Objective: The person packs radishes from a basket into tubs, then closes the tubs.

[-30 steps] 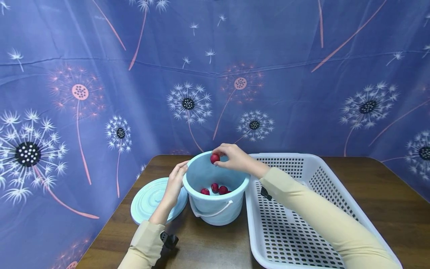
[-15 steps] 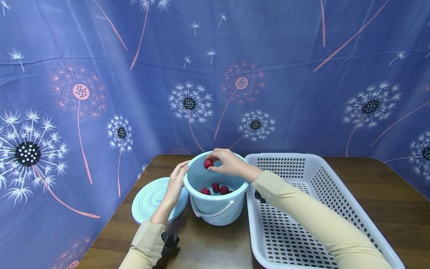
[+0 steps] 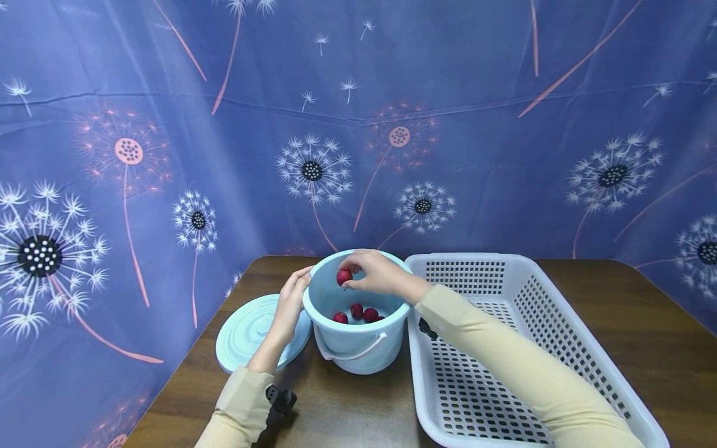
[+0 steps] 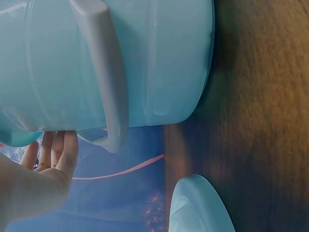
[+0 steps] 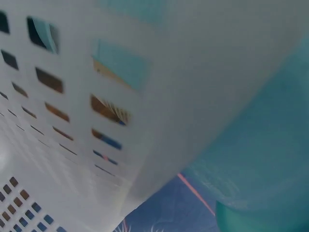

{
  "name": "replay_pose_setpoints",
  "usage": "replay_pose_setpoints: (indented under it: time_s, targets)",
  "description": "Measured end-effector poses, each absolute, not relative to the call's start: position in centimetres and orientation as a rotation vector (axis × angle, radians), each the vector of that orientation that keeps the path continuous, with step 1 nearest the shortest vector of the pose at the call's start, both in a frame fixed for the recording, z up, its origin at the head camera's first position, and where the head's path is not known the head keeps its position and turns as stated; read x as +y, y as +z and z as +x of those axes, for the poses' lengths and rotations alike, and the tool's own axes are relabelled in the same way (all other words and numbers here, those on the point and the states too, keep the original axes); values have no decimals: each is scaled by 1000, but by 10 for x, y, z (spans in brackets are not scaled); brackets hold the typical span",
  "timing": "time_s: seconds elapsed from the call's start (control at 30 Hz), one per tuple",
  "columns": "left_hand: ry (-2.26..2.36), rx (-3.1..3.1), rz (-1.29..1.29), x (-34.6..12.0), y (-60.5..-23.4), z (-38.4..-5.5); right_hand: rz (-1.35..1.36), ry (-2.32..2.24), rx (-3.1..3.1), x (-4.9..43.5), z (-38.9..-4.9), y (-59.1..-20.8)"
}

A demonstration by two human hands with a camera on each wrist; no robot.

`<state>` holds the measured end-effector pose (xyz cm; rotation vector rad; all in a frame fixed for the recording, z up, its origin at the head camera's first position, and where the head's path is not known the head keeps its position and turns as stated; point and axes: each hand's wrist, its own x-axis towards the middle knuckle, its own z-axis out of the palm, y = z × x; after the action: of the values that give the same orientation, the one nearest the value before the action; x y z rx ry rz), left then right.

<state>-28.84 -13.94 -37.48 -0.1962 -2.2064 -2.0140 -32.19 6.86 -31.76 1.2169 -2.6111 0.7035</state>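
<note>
In the head view my right hand reaches over the light blue bucket and pinches a small round red ball with a thin tail underneath. The ball hangs just inside the opening, close to the far-left wall. Several similar red balls lie on the bucket's floor. My left hand stands at the bucket's left rim. The left wrist view shows its straight fingers against the outer wall, beneath the white handle. The right wrist view does not show the right hand.
A light blue lid lies left of the bucket on the wooden table, partly behind my left forearm. At the right stands a big white perforated basket, its wall close against the bucket; my right sleeve crosses over it. A blue patterned cloth hangs behind.
My right hand has moved slightly left and down, carrying the red ball deeper into the bucket's opening. The left hand stays at the rim. The balls inside have not moved.
</note>
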Motion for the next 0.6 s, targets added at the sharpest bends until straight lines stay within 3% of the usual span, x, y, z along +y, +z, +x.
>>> replay_pose_setpoints:
  time_s: [0.6]
  targets:
    - [-2006,-2220,-185,-141,-375,-288,1215,696,-2617,66,-322,-320]
